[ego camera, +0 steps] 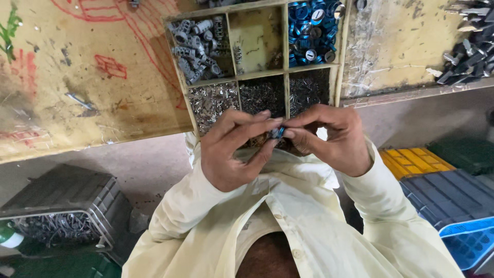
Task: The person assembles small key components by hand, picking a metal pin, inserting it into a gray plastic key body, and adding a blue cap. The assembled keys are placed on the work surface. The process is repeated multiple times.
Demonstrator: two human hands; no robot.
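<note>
Sleeves: pale cream shirt sleeves (216, 216) fill the near middle, running up from the bottom edge to both wrists.
Left hand: the left hand (234, 152) is curled, thumb and fingertips pinched together on a small part, just near of the tray's front edge.
Right hand: the right hand (332, 139) mirrors it from the right, fingertips meeting those of the left; the two hands are together, both clamped on the same piece.
Held part: a small blue and dark metal part (278, 133) sits between the fingertips of both hands, mostly hidden by them; its exact shape cannot be told.
Floor, near left: a dark grey plastic crate (67, 198) with a heap of small grey metal pieces at its near side.
Floor, near right: a yellow ribbed plastic crate (411, 160), a dark slate-blue crate (447, 195) nearer, and a bright blue one (471, 242) at the corner.
Bench: a worn yellowish wooden bench (77, 92) with red scribbles lies beyond the hands.
Tray: a wooden divided tray (285, 69) rests on it; the near compartments hold fine silvery and dark metal bits (213, 100).
Far compartments: grey ribbed metal fittings (198, 41) on the left, an almost bare middle, round blue metal caps (311, 28) on the right.
Far right: a pile of dark metal pieces (471, 51) on the bench.
</note>
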